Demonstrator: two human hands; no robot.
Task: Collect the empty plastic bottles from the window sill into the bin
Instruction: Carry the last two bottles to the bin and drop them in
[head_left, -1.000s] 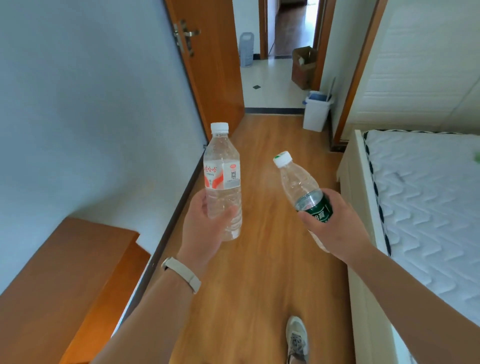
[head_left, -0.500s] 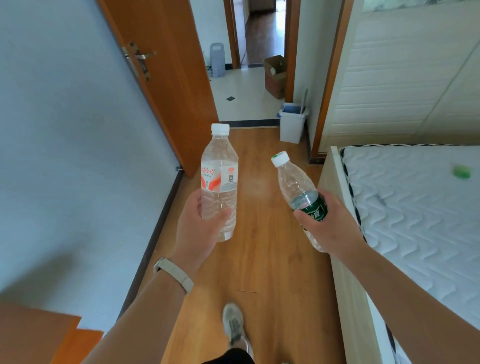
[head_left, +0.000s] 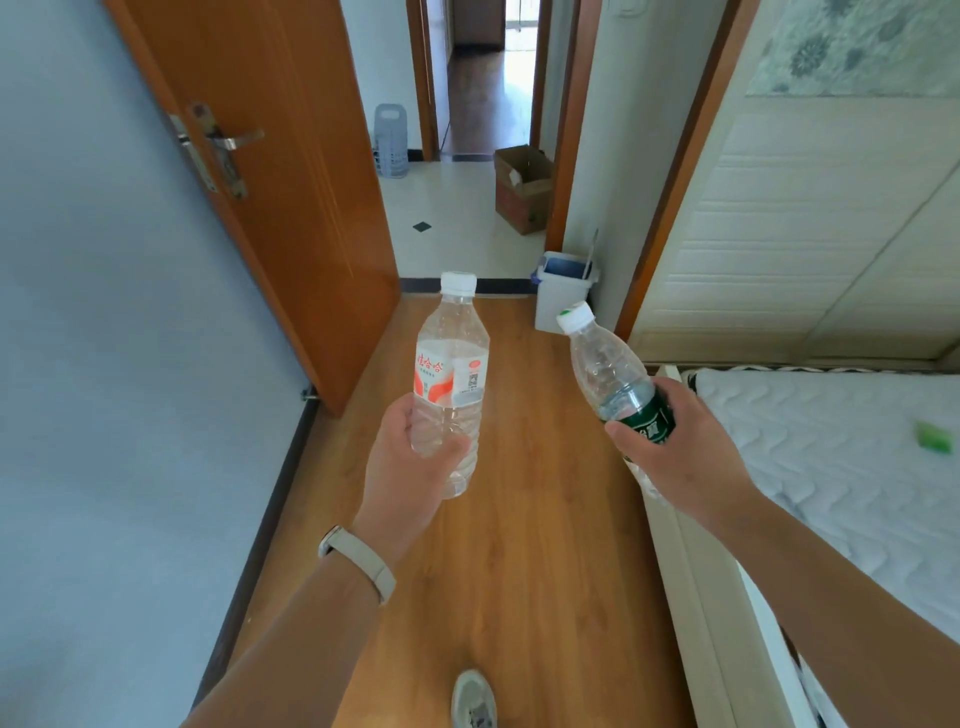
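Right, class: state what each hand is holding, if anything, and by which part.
The left hand holds the red-labelled bottle round its lower half. The right hand holds the green-labelled bottle round its label and lower body.

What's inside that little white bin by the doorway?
The white bin shows only a dark blue lining at its open top. Anything deeper is hidden by its front wall from this angle.

The wooden floor (head_left: 545, 545) carries a white bin (head_left: 549, 306) standing by the doorway and a grey shoe (head_left: 470, 701) at the near edge. On the tiled floor (head_left: 457, 228) beyond stand a cardboard box (head_left: 522, 189) and a grey basket (head_left: 390, 143). The quilted mattress (head_left: 831, 493) bears one small green object (head_left: 935, 441)
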